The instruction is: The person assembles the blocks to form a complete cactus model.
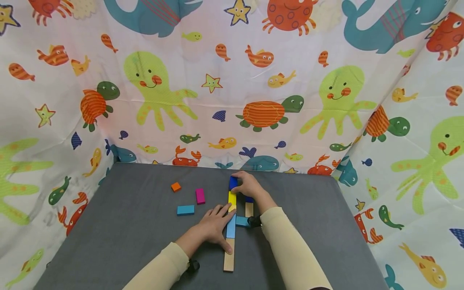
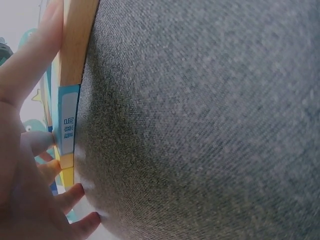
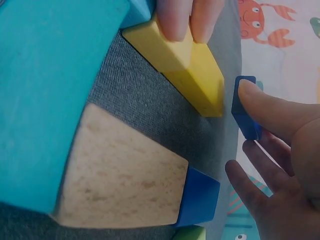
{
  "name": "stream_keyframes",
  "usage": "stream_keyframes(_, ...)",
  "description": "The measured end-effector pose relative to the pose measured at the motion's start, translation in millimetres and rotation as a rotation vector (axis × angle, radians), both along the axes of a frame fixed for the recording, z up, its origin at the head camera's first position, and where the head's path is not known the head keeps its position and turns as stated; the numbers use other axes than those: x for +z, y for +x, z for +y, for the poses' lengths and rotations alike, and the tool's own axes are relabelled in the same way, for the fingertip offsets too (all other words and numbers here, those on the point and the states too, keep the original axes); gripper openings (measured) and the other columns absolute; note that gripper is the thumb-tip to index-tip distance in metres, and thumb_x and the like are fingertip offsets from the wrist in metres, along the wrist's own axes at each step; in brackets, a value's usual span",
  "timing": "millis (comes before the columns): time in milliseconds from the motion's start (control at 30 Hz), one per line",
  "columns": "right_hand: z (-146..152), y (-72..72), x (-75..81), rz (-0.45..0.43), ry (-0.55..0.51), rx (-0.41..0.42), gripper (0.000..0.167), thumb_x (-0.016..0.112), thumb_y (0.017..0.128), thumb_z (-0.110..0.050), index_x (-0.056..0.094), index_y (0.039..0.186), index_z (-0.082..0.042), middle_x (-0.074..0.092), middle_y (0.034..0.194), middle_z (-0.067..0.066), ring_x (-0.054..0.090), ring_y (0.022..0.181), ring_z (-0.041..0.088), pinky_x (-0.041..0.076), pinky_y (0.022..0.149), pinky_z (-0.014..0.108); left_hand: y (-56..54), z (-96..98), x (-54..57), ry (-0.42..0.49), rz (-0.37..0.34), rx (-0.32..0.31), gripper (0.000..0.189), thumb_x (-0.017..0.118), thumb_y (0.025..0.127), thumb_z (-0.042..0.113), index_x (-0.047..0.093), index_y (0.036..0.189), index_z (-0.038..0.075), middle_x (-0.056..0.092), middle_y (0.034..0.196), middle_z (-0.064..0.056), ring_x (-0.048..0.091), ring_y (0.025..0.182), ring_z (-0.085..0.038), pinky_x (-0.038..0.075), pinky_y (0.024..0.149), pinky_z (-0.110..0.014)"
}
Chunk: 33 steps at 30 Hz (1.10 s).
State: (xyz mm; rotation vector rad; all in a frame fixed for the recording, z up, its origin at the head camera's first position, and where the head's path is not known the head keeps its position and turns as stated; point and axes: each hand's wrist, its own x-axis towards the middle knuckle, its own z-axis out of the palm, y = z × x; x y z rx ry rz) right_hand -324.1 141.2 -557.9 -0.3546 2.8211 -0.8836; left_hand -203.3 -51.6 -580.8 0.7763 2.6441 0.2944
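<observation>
My right hand (image 1: 250,187) pinches a dark blue block (image 3: 243,112) between thumb and fingers. In the right wrist view a small gap parts it from the end of a yellow block (image 3: 207,82). That block continues a straight row with a pale yellow block (image 3: 160,49), a light blue block (image 1: 230,227) and a plain wooden block (image 1: 228,262). My left hand (image 1: 210,225) is spread along the row, fingertips at the pale yellow block and thumb on the wooden one. Beside the row, a second line has a teal block (image 3: 45,100), a wooden block (image 3: 125,175) and a blue block (image 3: 199,197).
Left of the row lie a small orange block (image 1: 175,187), a magenta block (image 1: 200,196) and a blue block (image 1: 185,210). A green block (image 3: 190,233) peeks out past the second line. The grey tabletop (image 1: 119,225) ends at a printed cloth backdrop (image 1: 214,141).
</observation>
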Motion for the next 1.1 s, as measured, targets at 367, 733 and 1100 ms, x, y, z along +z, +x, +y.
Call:
stream_keyframes(367,-2.2,-3.5,-7.1,-0.018,0.000,0.000,0.064,0.085,0.093,-0.023,0.060,0.152,-0.017,0.053,0.159,0.013,0.050,0.143,0.039,0.040,0.118,0.059,-0.5,0.8,-0.9,-0.009,-0.007,0.006,0.135,0.085,0.062,0.081,0.023,0.171,0.031,0.011,0.180,-0.001,0.019,0.160,-0.035,0.022,0.127,-0.060)
stream_keyframes(733,-5.3,-5.2,-7.5,-0.037,0.038,0.002,0.062,0.083,0.095,-0.023,0.060,0.152,-0.015,0.053,0.159,0.013,0.050,0.144,0.038,0.040,0.118,0.058,0.9,-1.0,0.8,0.006,-0.018,0.010,0.134,0.086,0.063,0.080,0.023,0.171,0.031,0.012,0.179,-0.001,0.019,0.160,-0.035,0.022,0.127,-0.061)
stream_keyframes(1100,-0.9,-6.0,2.4,-0.030,0.048,0.057,0.057,0.076,0.100,-0.018,0.058,0.154,-0.014,0.048,0.164,0.012,0.044,0.150,0.041,0.036,0.120,0.060,1.1,-0.4,0.5,0.004,-0.017,0.009,0.134,0.085,0.063,0.080,0.022,0.171,0.031,0.012,0.179,-0.001,0.020,0.159,-0.035,0.022,0.127,-0.060)
